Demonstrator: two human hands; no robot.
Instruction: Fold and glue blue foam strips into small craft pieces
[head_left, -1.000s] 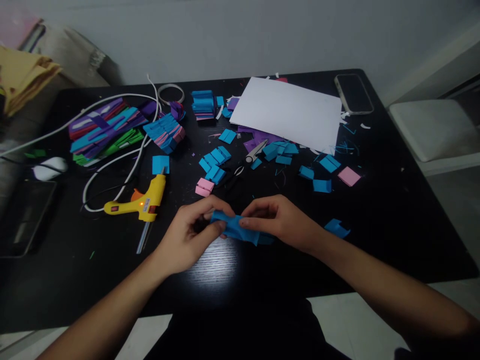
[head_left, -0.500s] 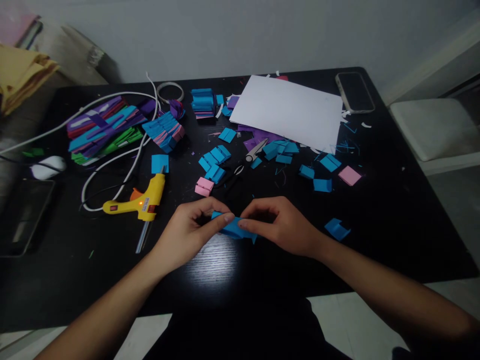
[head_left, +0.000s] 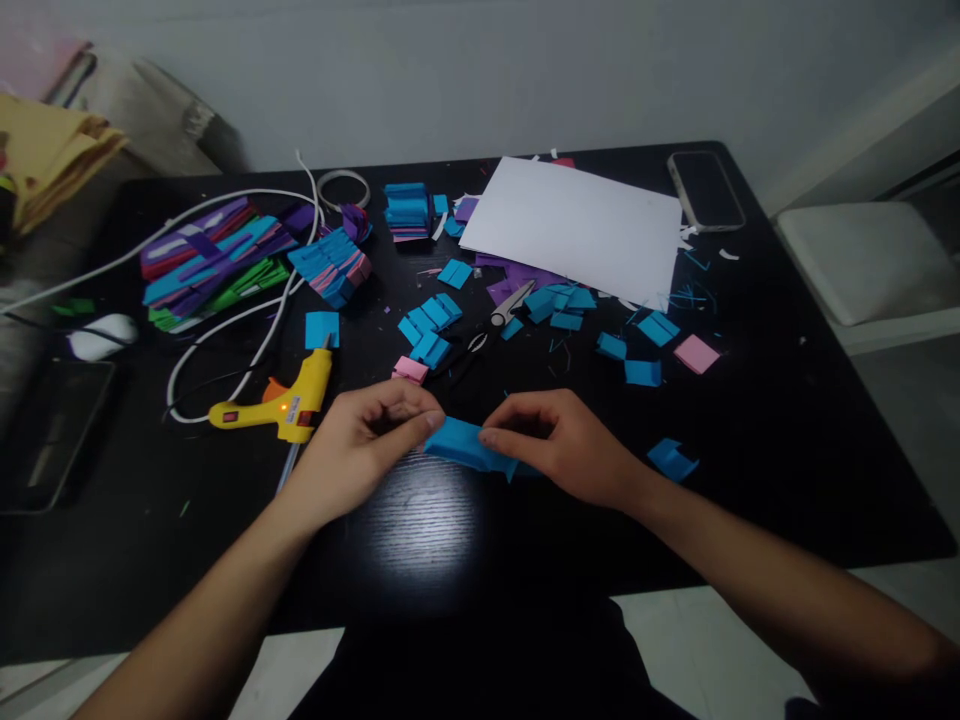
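A folded piece of blue paper is stretched between my two hands, low over the dark table. My left hand pinches its left end between thumb and fingers. At its right end, my right hand grips it the same way, with a pointed flap hanging below the fingertips. Just beyond my left fingers lie a folded pink paper piece and several folded blue pieces. To the left of my left hand a yellow glue gun rests on its side, its small light glowing orange.
Scissors lie mid-table among blue scraps, near a large white sheet. A phone is at the back right. Bundled paper strips, a white cable and a mouse occupy the left. One bent blue piece lies by my right forearm.
My left hand has shifted left to the end of the blue paper, so more of the paper shows between my hands. My right hand keeps its grip nearly in place.
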